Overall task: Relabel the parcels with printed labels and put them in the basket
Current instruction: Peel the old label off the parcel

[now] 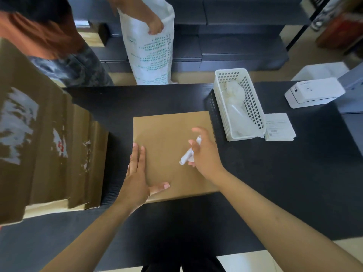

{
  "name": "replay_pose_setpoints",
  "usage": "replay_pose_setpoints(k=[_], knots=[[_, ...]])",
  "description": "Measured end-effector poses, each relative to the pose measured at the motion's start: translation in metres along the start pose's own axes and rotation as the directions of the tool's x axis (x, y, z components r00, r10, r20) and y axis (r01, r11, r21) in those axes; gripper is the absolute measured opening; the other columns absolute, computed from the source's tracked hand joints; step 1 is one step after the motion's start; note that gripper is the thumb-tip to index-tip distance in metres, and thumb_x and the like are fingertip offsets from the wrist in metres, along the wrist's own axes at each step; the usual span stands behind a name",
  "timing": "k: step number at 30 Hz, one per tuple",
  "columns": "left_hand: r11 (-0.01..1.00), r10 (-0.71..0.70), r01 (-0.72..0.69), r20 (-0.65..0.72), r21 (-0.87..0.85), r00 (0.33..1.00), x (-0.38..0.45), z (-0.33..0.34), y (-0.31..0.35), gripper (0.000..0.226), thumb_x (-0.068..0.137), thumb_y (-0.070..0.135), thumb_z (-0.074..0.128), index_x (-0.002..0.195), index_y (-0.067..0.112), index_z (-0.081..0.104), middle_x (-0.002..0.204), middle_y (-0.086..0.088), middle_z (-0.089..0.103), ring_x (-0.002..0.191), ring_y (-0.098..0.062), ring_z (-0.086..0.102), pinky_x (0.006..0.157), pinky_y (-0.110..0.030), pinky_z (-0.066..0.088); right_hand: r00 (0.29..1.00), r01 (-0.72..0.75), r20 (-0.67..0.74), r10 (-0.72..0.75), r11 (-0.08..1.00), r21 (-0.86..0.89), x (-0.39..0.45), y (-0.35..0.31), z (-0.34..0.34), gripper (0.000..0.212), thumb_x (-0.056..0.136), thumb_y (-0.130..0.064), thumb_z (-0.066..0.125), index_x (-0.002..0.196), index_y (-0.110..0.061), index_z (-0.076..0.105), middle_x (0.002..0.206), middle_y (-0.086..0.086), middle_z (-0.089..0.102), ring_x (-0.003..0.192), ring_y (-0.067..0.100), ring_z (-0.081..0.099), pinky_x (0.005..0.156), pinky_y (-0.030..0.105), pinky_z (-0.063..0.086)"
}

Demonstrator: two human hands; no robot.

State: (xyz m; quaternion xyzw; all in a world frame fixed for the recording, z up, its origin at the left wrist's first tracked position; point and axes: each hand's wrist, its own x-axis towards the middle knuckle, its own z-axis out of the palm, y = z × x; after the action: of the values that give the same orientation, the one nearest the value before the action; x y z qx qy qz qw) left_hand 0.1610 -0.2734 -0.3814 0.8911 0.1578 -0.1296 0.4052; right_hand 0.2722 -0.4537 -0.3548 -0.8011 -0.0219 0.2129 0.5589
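Observation:
A flat brown cardboard parcel [169, 138] lies in the middle of the black table [275, 183]. My left hand [137, 173] rests flat on its left edge, fingers straight and thumb spread. My right hand [204, 154] hovers over the parcel's right part and pinches a crumpled, rolled white strip of paper [189, 153]. A white plastic basket [253, 107] with white crumpled scraps inside stands just right of the parcel. Printed labels [280, 126] lie beside the basket. A white label printer [312, 93] sits at the far right.
Stacked brown cardboard pieces with torn label remains [45, 138] fill the left side. Across the table a person [55, 36] holds open a large white printed sack [151, 48]. Dark boxes are stacked on the floor behind.

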Motion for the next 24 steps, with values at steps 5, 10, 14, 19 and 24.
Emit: replay_pose_setpoints(k=[5, 10, 14, 19, 24], knots=[[1.000, 0.029, -0.029, 0.017, -0.002, 0.999, -0.001, -0.002, 0.001, 0.131, 0.061, 0.063, 0.072, 0.148, 0.029, -0.020, 0.141, 0.031, -0.043, 0.146, -0.013, -0.007, 0.118, -0.038, 0.018, 0.997, -0.013, 0.069, 0.026, 0.983, -0.185, -0.004, -0.001, 0.002, 0.058, 0.079, -0.055, 0.067, 0.124, -0.035, 0.037, 0.113, -0.007, 0.053, 0.100, 0.002, 0.050, 0.071, 0.013, 0.037], [0.999, 0.022, -0.023, 0.036, 0.032, 0.999, -0.001, -0.003, 0.002, 0.131, 0.063, 0.064, 0.070, 0.147, 0.027, -0.022, 0.139, 0.029, -0.046, 0.146, -0.015, -0.012, 0.120, -0.042, 0.015, 0.962, 0.175, 0.257, -0.092, 0.931, -0.320, -0.012, 0.002, -0.002, 0.034, 0.086, -0.031, 0.069, 0.112, -0.031, 0.047, 0.098, -0.014, 0.043, 0.087, -0.006, 0.047, 0.071, 0.013, 0.034], [0.999, 0.015, -0.017, 0.044, 0.050, 0.999, -0.001, -0.003, 0.003, 0.131, 0.065, 0.060, 0.074, 0.146, 0.028, -0.024, 0.138, 0.027, -0.047, 0.146, -0.017, -0.016, 0.120, -0.045, 0.014, 0.955, 0.251, 0.251, -0.158, 0.881, -0.401, -0.016, -0.004, 0.002, 0.026, 0.095, -0.043, 0.050, 0.087, -0.018, 0.053, 0.088, -0.006, 0.049, 0.075, 0.004, 0.046, 0.064, 0.013, 0.035], [0.980, -0.019, 0.012, 0.033, 0.200, 0.999, 0.000, -0.002, 0.006, 0.132, 0.066, 0.067, 0.069, 0.145, 0.023, -0.027, 0.141, 0.015, -0.047, 0.142, -0.018, -0.029, 0.120, -0.042, -0.003, 0.972, 0.232, 0.156, -0.174, 0.792, -0.565, -0.025, -0.012, 0.001, 0.053, 0.083, -0.073, 0.016, 0.064, -0.027, 0.033, 0.062, -0.006, 0.043, 0.057, 0.010, 0.043, 0.056, 0.030, 0.038], [0.890, -0.076, 0.083, -0.034, 0.449, 0.997, 0.004, -0.001, 0.019, 0.132, 0.067, 0.076, 0.062, 0.148, 0.014, -0.022, 0.152, -0.009, -0.035, 0.139, -0.027, -0.035, 0.113, -0.039, -0.020, 0.964, 0.266, 0.179, -0.197, 0.758, -0.596, -0.025, -0.008, 0.000, 0.028, 0.103, -0.039, 0.021, 0.083, -0.024, 0.036, 0.070, -0.007, 0.042, 0.062, 0.013, 0.044, 0.053, 0.031, 0.031]])
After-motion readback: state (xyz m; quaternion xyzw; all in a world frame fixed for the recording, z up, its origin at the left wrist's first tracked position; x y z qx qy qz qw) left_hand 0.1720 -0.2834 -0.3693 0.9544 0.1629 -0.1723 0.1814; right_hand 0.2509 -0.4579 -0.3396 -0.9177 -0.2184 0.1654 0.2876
